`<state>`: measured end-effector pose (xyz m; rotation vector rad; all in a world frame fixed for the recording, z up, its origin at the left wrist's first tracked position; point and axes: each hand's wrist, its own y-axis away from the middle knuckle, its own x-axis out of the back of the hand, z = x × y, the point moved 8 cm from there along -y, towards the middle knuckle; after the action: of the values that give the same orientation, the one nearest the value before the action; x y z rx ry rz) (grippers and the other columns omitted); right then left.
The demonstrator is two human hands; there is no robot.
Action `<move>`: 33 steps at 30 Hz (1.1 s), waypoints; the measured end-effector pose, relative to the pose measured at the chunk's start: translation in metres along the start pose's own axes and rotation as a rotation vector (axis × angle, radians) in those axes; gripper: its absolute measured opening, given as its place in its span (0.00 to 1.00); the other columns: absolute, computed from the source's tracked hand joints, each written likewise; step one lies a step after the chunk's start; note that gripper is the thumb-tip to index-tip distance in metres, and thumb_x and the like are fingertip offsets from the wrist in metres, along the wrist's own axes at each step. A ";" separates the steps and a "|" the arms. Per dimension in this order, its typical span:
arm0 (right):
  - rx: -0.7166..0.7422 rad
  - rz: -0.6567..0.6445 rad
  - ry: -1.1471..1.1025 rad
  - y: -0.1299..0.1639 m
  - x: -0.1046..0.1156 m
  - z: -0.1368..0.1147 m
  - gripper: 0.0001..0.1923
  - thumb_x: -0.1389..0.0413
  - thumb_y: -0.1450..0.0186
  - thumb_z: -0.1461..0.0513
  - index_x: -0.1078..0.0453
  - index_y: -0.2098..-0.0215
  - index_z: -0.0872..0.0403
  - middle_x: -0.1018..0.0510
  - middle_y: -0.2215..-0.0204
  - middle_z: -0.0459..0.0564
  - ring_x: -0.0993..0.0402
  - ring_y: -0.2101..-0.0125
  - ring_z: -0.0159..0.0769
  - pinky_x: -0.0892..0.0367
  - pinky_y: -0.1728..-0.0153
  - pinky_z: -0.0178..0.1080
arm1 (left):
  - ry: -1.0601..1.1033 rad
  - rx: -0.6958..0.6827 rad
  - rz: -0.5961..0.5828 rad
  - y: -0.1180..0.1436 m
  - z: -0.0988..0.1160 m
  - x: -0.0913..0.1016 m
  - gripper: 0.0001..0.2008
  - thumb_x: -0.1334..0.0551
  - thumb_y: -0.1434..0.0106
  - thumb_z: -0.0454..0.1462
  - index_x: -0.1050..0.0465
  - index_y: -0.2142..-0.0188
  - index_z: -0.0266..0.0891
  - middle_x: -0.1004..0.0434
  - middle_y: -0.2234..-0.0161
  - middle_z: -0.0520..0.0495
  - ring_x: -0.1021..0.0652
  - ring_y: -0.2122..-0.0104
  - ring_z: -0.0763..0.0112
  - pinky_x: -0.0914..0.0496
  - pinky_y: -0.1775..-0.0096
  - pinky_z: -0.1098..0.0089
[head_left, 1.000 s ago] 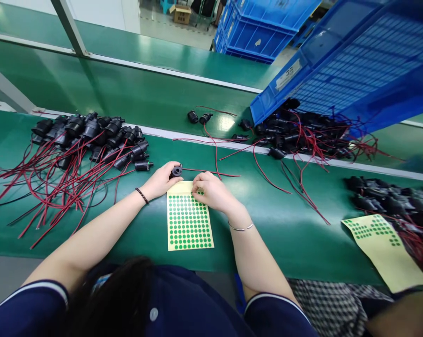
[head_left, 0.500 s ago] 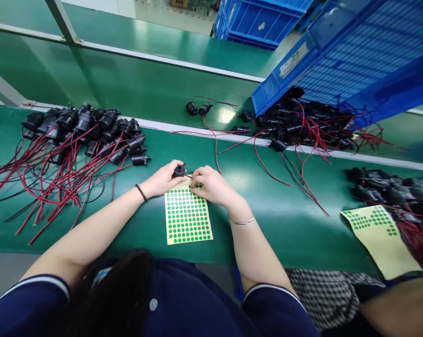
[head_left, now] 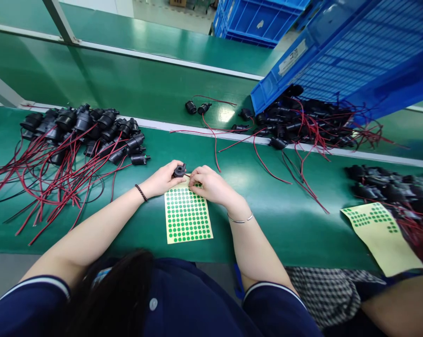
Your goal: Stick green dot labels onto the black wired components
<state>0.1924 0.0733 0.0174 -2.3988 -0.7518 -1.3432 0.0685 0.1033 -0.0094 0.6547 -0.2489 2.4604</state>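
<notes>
Left hand (head_left: 160, 180) grips black plug (head_left: 179, 170), just left of right hand (head_left: 209, 183); right fingertips pinched on sticker sheet (head_left: 186, 215) top edge, below plug.

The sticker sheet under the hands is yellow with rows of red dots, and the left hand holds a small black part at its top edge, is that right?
Not quite. The head view shows the dots on the yellow sticker sheet are green, not red. The rest holds: the left hand holds a small black part at the sheet's top edge, with the right hand beside it.
</notes>
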 end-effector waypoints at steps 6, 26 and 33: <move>-0.155 0.259 -0.577 0.001 0.015 0.008 0.05 0.41 0.38 0.59 0.29 0.70 0.52 0.24 0.62 0.51 0.27 0.64 0.35 0.29 0.62 0.40 | -0.040 -0.032 0.020 0.000 0.005 0.000 0.15 0.36 0.42 0.36 0.33 0.55 0.41 0.23 0.53 0.45 0.23 0.53 0.61 0.29 0.49 0.62; -0.365 0.362 -0.660 0.000 0.006 0.013 0.02 0.41 0.47 0.63 0.26 0.74 0.54 0.21 0.64 0.50 0.24 0.68 0.34 0.27 0.62 0.40 | -0.126 -0.159 0.040 0.000 0.008 -0.003 0.12 0.35 0.40 0.34 0.30 0.57 0.41 0.23 0.57 0.47 0.22 0.56 0.64 0.28 0.52 0.64; -0.323 0.404 -0.534 -0.001 0.009 0.010 0.02 0.41 0.46 0.66 0.26 0.73 0.53 0.20 0.66 0.49 0.24 0.68 0.34 0.27 0.62 0.40 | -0.130 -0.157 0.040 0.001 0.006 -0.003 0.12 0.34 0.40 0.36 0.30 0.57 0.41 0.23 0.56 0.46 0.22 0.56 0.64 0.28 0.53 0.64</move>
<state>0.2026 0.0810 0.0200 -3.0000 -0.1330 -0.7089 0.0722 0.0999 -0.0059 0.7479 -0.5044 2.4086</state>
